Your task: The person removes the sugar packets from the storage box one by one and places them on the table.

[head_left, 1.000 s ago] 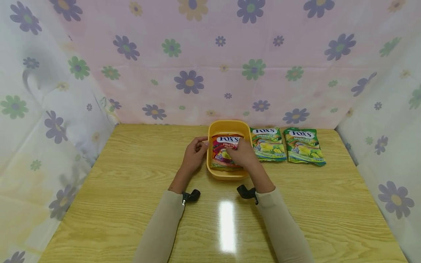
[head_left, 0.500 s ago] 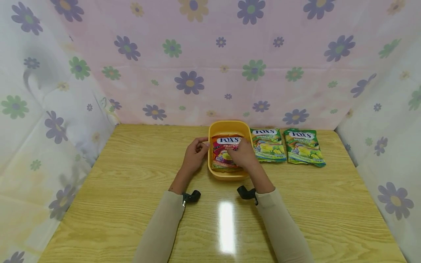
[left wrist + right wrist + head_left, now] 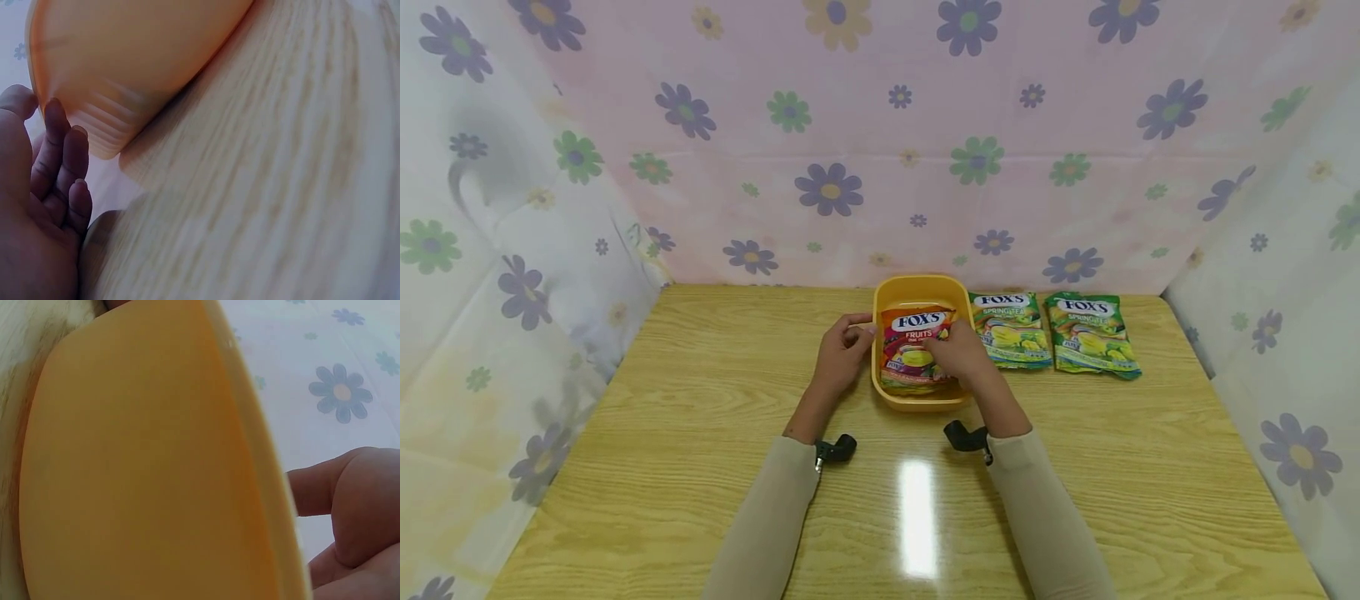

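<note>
A yellow plastic container (image 3: 922, 406) stands on the wooden table, with a red FOX'S Fruits candy bag (image 3: 904, 354) lying face up inside it. My right hand (image 3: 961, 354) reaches over the container's right side and grips the bag's right edge, thumb on top; its other fingertips are hidden. At the left rim, my left hand (image 3: 842, 354) holds the container between thumb and fingers. In the left wrist view, the fingers of that left hand (image 3: 47, 187) curl against the outer wall. The right wrist view shows mostly the container's wall (image 3: 144, 462), hiding the right fingertips.
Two green FOX'S Spring Tea candy bags, a nearer one (image 3: 1011, 333) and a farther one (image 3: 1092, 337), lie side by side right of the container. A flowered cloth (image 3: 917, 167) hangs behind and at both sides. The table (image 3: 700, 433) extends left and in front.
The red candy bag has turned slightly and shifted a little left inside the container, with my right hand moving along with it. My left hand stays at the rim.
</note>
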`<state>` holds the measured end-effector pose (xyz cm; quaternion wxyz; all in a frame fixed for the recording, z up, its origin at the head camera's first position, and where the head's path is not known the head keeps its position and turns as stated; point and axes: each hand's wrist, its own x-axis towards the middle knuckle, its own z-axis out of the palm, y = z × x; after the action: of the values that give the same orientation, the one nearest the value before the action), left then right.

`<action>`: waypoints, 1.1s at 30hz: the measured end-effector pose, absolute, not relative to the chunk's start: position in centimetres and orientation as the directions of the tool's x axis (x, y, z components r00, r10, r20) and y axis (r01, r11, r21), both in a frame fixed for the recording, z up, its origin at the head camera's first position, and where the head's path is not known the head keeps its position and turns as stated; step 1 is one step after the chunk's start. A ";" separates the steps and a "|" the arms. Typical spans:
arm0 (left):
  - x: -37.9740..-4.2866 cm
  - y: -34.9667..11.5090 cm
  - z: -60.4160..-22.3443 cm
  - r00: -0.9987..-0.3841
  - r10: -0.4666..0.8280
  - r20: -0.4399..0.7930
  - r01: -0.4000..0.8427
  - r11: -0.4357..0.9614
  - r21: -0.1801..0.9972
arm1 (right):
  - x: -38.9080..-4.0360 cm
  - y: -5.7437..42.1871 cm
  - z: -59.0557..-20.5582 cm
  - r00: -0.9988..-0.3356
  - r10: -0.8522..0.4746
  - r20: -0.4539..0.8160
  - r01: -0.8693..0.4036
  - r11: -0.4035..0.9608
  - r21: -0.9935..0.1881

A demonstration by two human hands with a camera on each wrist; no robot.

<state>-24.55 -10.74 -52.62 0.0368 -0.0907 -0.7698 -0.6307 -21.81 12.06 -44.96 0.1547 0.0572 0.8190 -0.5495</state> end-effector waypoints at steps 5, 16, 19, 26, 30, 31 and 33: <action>-24.5 -10.8 -52.4 -0.984 0.080 0.161 0.172 0.164 0.971 | -21.7 11.8 -44.9 -0.942 -0.067 -0.330 0.272 0.429 -0.862; -24.8 -10.8 -52.6 -0.986 0.078 0.149 0.159 0.130 0.979 | -21.4 11.5 -44.9 -0.950 -0.042 -0.309 0.261 0.433 -0.863; -24.8 -10.8 -52.5 -0.985 0.078 0.152 0.161 0.121 0.980 | -21.4 11.4 -44.8 -0.952 -0.054 -0.302 0.259 0.385 -0.886; -24.9 -10.9 -52.6 -0.982 0.074 0.175 0.183 0.127 0.975 | -21.4 11.2 -44.8 -0.953 -0.079 -0.292 0.252 0.327 -0.911; -24.8 -10.9 -52.5 -0.981 0.078 0.176 0.185 0.127 0.975 | -21.3 11.2 -44.7 -0.957 -0.063 -0.284 0.249 0.327 -0.912; -24.6 -10.8 -52.1 -0.982 0.080 0.170 0.179 0.123 0.976 | -21.3 11.1 -44.7 -0.958 -0.054 -0.283 0.251 0.326 -0.911; -24.1 -10.6 -51.2 -0.984 0.081 0.159 0.167 0.115 0.979 | -21.2 11.1 -44.7 -0.959 -0.041 -0.280 0.253 0.321 -0.913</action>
<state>-24.12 -10.64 -51.19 0.0327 -0.0831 -0.7458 -0.6602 -21.21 11.07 -44.73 0.1269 0.0662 0.8026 -0.5791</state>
